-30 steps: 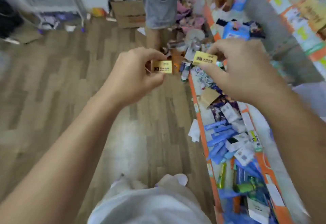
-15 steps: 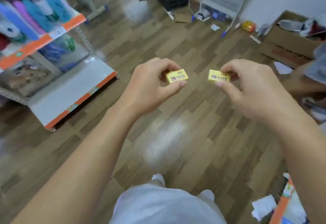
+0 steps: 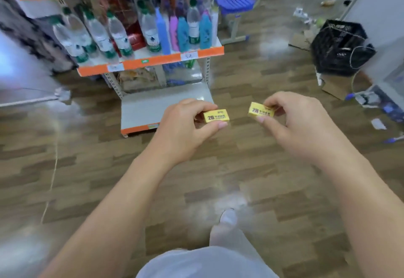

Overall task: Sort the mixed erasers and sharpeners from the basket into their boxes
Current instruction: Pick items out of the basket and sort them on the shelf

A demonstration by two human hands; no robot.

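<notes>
Two yellow erasers pinched level, long axes across — one in left hand (image 3: pixel 185 129), one (image 3: pixel 261 111) in right hand (image 3: pixel 299 124); left eraser (image 3: pixel 216 116) printed-face up. Wood-plank floor (image 3: pixel 251 168) below, shelf (image 3: pixel 150 59) of bottles ahead.

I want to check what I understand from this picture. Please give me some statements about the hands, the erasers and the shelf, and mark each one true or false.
1. Each hand holds one yellow eraser. True: the left hand holds the left eraser, the right hand holds the right eraser.
2. The two erasers touch each other. False: there is a gap between them.
3. Both erasers show the print "2B". True.
4. The shelf carries only cardboard boxes. False: water bottles and coloured bottles stand on it.
5. A black crate stands on the floor at the right. True.
</notes>
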